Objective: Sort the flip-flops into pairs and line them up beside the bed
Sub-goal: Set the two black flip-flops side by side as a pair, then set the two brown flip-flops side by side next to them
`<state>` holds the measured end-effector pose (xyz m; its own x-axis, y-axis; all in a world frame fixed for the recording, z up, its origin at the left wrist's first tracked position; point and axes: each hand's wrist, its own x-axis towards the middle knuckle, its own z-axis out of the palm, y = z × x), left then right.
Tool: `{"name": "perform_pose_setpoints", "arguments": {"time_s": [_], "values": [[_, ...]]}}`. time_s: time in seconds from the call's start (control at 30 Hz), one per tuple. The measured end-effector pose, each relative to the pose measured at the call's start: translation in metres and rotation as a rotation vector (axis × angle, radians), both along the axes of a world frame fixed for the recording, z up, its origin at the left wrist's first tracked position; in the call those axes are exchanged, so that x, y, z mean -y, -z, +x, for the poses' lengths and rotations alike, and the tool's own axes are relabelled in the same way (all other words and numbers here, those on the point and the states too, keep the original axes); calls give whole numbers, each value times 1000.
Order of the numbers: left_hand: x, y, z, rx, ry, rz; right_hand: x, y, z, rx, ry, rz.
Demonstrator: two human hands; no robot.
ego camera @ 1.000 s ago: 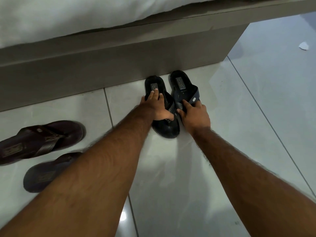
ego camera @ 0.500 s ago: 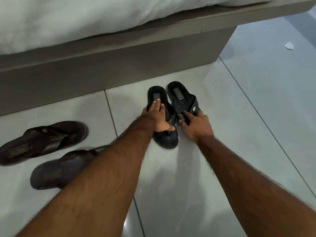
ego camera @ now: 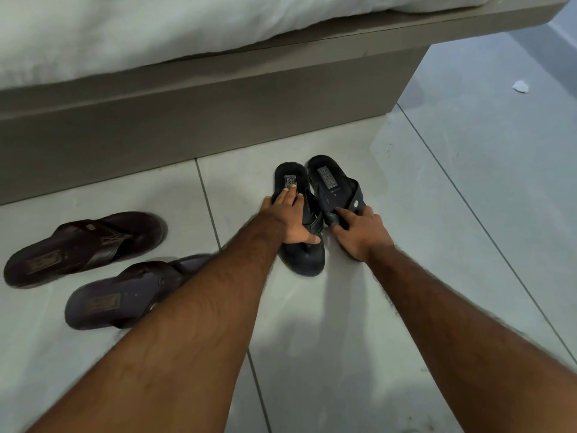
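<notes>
Two dark navy flip-flops lie side by side on the floor, heels toward the bed. My left hand (ego camera: 290, 218) presses on the left navy flip-flop (ego camera: 307, 257), fingers over its footbed and strap. My right hand (ego camera: 359, 232) grips the strap of the right navy flip-flop (ego camera: 332, 185), which sits tilted against its mate. Two brown flip-flops lie apart at the left: one (ego camera: 84, 245) farther back, the other (ego camera: 125, 295) closer to me and partly hidden by my left forearm.
The grey bed base (ego camera: 218, 120) runs across the back with white bedding (ego camera: 156, 29) above it. Glossy white floor tiles (ego camera: 437, 245) stretch to the right, where a small white scrap (ego camera: 520, 86) lies beyond the bed's corner.
The navy pair and both hands sit lower in view and farther from the bed base than before. The brown flip-flops show more fully. My hold on both navy flip-flops is unchanged.
</notes>
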<state>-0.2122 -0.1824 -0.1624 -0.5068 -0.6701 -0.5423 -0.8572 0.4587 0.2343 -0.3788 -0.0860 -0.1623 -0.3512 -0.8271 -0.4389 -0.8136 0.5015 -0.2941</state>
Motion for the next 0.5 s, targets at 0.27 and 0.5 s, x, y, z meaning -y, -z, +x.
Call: {"name": "perform_pose_setpoints", "arguments": {"time_s": [0.27, 0.5], "values": [[-32, 2, 86, -449, -514, -378, 16, -28, 50, -337, -373, -415], [-68, 7, 218, -276, -956, -647, 57, -14, 192, -43, -872, -362]]}}
